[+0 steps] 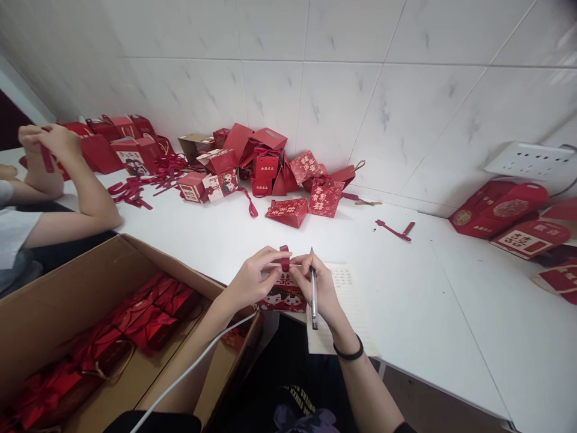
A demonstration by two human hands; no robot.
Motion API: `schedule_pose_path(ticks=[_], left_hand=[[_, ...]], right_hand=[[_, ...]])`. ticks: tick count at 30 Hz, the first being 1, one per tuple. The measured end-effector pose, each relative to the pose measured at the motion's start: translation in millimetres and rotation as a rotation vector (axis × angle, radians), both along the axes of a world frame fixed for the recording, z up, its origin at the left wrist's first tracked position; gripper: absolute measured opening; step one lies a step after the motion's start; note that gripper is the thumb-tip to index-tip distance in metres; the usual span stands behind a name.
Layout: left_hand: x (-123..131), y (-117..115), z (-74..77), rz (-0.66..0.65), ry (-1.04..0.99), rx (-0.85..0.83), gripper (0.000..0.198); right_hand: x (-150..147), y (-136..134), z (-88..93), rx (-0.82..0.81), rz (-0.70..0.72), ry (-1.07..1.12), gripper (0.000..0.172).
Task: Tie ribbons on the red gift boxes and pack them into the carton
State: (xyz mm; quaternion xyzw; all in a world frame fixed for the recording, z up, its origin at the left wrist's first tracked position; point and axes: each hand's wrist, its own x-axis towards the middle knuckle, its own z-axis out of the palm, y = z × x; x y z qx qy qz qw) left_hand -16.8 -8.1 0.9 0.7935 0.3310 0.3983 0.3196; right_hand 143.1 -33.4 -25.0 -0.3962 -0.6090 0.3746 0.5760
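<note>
A red gift box (pixel 283 297) with printed cartoon faces stands at the table's front edge before me. At its top, my left hand (pixel 253 275) pinches a dark red ribbon (pixel 284 257) that stands up in a loop. My right hand (pixel 313 282) has its fingertips at the same ribbon from the other side. A pen (pixel 314 294) is also tucked between the fingers of that hand, tip upward. Under my right wrist lies a sheet of lined paper (pixel 356 325) with handwriting. The fingers partly cover the box's top.
A cardboard carton (pixel 171 255) holding red boxes stands at my left. Several red boxes (pixel 265 171) are heaped against the tiled wall, near loose ribbons (pixel 166 171). More boxes (pixel 498 207) sit at right below a power strip (pixel 534 161). At far left are another person's hands (pixel 51 144).
</note>
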Motion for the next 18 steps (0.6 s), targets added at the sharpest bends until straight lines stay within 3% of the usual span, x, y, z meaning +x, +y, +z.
schedule_pose_path(ticks=[4,7,9,13,18], left_hand=[[-2.4,1.6,0.0,-0.03,0.032,-0.015,0.028],[-9.0,6.4,-0.1,0.041,-0.065,-0.066,0.026],[-21.0,12.7,1.4,0.177,-0.224,-0.1,0.029],[-66.7,27.0,10.6,0.534,-0.72,-0.109,0.044],[-138.7,23.8,16.1,0.864,-1.12,-0.286,0.029]], right_hand=[[6.2,-3.0,-2.7,-0.002,0.006,0.055,0.023],[26.0,-9.4,-7.4,0.019,-0.123,0.108,0.024],[46.9,-16.1,-14.2,-0.055,-0.249,0.038,0.027],[93.8,-35.4,-36.8,-0.301,-0.413,-0.327,0.031],[129.4,-57.3,-65.9,-0.445,-0.608,-0.495,0.034]])
